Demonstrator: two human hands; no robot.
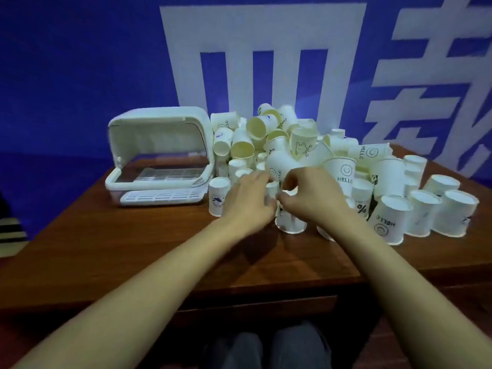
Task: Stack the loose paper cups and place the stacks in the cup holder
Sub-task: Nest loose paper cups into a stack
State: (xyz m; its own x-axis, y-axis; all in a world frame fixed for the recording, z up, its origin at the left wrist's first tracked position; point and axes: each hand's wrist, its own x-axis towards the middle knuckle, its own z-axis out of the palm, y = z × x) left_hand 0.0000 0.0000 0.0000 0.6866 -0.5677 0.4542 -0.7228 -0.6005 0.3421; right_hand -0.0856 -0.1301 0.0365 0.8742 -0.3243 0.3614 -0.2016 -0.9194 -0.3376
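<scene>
Dozens of white paper cups lie heaped on a brown table (111, 251), in front of a blue wall (80, 62) with large white characters. The pile (292, 145) fills the far middle and right of the table: many cups lie on their sides with open mouths showing, some are printed with a smiley and "HELLO". Along the near right edge of the pile, cups stand upside down in a loose row (431, 209). To the left of the pile sits the white holder (159, 155), its domed lid raised, its slatted tray bare. One inverted cup (218, 197) stands just near and right of it.

Both hands meet at the near edge of the pile. Left hand (249, 201) has its fingers curled round a small upside-down stack (288, 222) resting on the table. Right hand (308, 195) has bent fingers pinching at the top of that stack; what exactly they grip is hidden.
</scene>
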